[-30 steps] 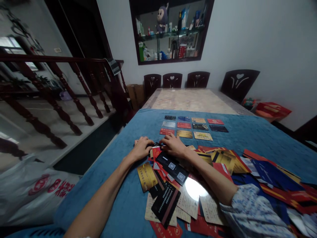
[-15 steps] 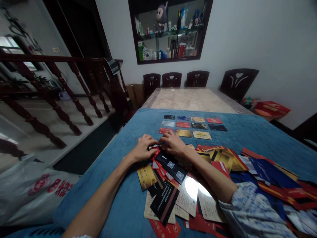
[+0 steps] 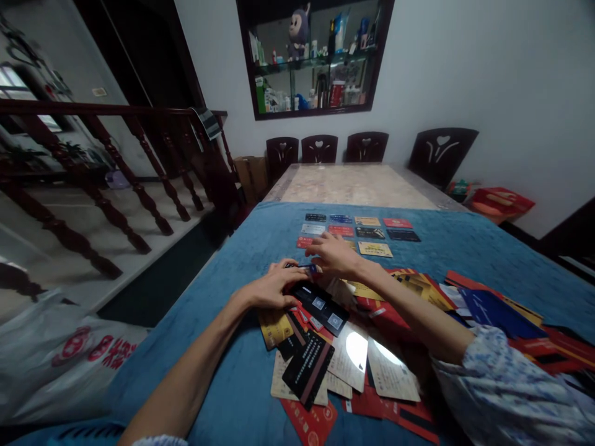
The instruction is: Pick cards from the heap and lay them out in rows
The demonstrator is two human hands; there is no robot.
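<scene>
My left hand (image 3: 274, 286) rests on the upper end of a black sleeve (image 3: 320, 303) with two square codes, its fingers bent over a small dark card (image 3: 307, 269); the grip itself is partly hidden. My right hand (image 3: 335, 255) hovers just right of that card, fingers spread and curved, with nothing visible in them. Under and below the sleeve lie a gold card (image 3: 273, 328), a black striped card (image 3: 308, 370), pale printed cards (image 3: 393, 375) and a red card (image 3: 310, 421). Beyond my hands, cards such as a yellow one (image 3: 375, 249) lie in rows.
A heap of red, gold and blue card folders (image 3: 502, 313) covers the right side of the blue cloth (image 3: 223, 272). Dark chairs (image 3: 320, 149) stand behind the table. A white plastic bag (image 3: 60, 365) is at the lower left, beside a railing.
My right hand has lifted away from my left hand, up and to the right, and its fingers have spread. My left hand has turned flatter over the sleeve's top end.
</scene>
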